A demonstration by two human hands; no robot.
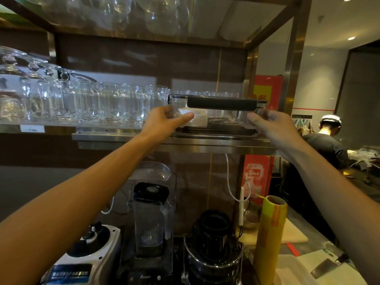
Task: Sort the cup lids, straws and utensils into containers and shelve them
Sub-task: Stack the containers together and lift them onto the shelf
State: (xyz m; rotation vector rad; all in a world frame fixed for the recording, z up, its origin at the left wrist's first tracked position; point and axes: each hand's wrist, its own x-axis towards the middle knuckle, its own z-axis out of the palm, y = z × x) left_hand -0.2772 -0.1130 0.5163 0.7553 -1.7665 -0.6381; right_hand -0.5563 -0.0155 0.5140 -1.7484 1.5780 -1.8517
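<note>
A clear plastic container (224, 117) with a dark lid handle (222, 104) sits at the right end of the steel shelf (176, 140), on a dark tray. Inside it, at the left, lies a stack of white cup lids (196, 119). My left hand (166, 120) grips the container's left end and my right hand (269, 125) grips its right end. Both arms reach up and forward to shelf height. No straws or utensils are visible in the container.
Rows of upturned clear glasses (82, 101) fill the shelf left of the container. Below stand a blender (152, 212), a juicer (213, 243) and a yellow roll of cling film (269, 239). A person in a cap (329, 136) works at the far right.
</note>
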